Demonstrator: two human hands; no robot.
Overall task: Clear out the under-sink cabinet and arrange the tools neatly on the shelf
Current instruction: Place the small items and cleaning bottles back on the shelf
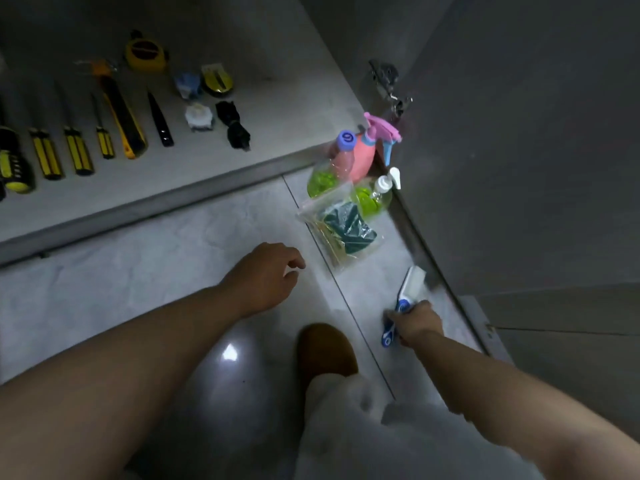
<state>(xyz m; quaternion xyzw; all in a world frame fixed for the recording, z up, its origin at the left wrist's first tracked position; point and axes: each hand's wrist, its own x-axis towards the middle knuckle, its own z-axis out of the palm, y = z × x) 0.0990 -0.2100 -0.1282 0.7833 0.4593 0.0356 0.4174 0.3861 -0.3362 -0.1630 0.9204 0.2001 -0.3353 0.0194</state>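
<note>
My right hand (417, 322) grips the blue-and-white handle of a lint roller (408, 289) low over the floor by the cabinet door. My left hand (266, 275) hovers above the floor tiles with fingers loosely curled and holds nothing. On the cabinet shelf (277, 109) lie tools in a row: yellow-and-black screwdrivers (76, 147), a utility knife (124, 119), a black blade (161, 123), a yellow tape measure (145, 55) and small fittings (199, 116).
Cleaning items stand on the floor by the shelf corner: a pink spray bottle (369, 150), a pink bottle with purple cap (343, 154), a green soap pump bottle (375, 195) and a plastic bag of scouring pads (341, 230). The open cabinet door (519, 168) is at right. My brown slipper (325, 351) is below.
</note>
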